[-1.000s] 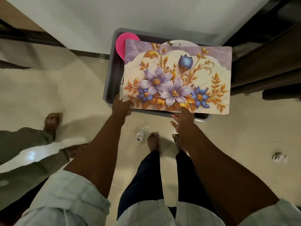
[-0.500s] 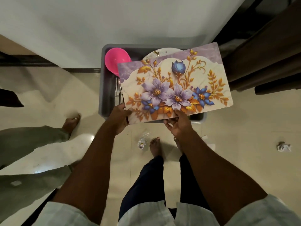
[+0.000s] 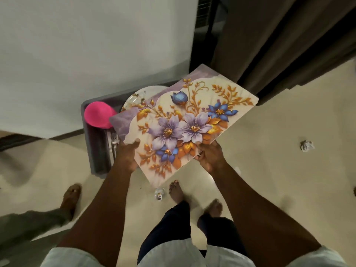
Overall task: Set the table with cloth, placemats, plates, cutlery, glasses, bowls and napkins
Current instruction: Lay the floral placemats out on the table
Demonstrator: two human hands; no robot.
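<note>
While the left hand (image 3: 127,155) and right hand (image 3: 209,156) both grip it, one stiff rectangular floral placemat (image 3: 183,122) tilts above one pink bowl (image 3: 99,117).

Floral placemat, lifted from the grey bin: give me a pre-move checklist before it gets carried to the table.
1. Left hand grips the floral placemat at its near edge: ok.
2. Right hand holds the near edge too: ok.
3. Placemat clear of the pink bowl and plate in the grey bin: looks ok.
4. One mat only, not a stack: cannot tell.
5. Floor path: small clear object near the feet, crumpled paper to the right: not ok.
6. Table in view: not ok.
</note>
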